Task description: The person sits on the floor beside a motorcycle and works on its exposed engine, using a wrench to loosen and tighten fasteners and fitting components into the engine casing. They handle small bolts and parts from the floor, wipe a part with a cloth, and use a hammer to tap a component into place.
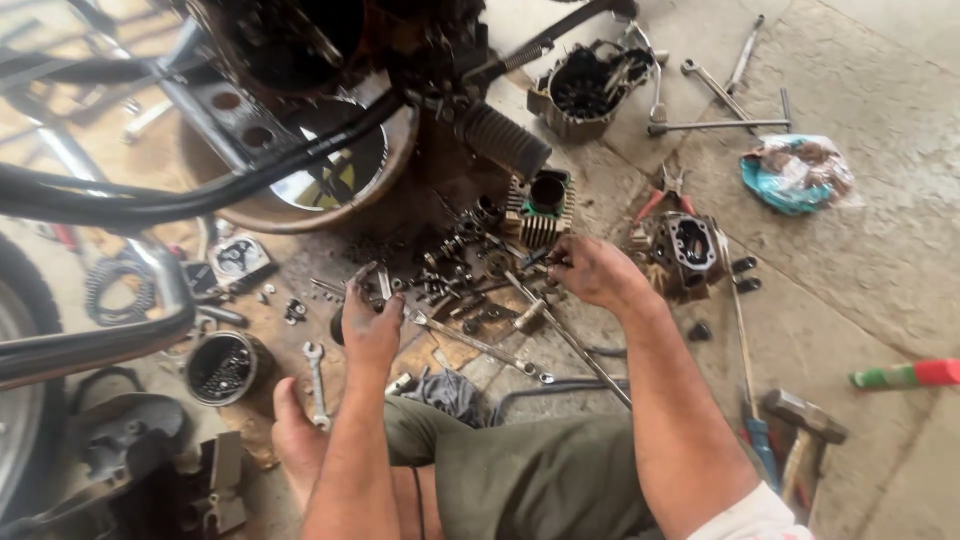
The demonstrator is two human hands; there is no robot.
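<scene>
I squat on a concrete floor beside a motorcycle. My left hand [370,318], black with grease, hovers over a spread of small engine parts [455,275], fingers pinched on a small metal piece. My right hand [590,270] reaches into the same spread, its fingertips on small bolts next to a finned engine cylinder [540,208]. Long thin rods [565,335] and a flat spanner [475,343] lie under my hands.
A cylinder head [685,250] and red-handled pliers [662,195] lie right of my hand. An engine cover [590,88], wrenches [715,88], a T-handle [720,125] and a rag bundle [795,172] lie farther off. A hammer [800,435], blue screwdriver [752,400], round tin [222,368] and oil pan [300,190] surround me.
</scene>
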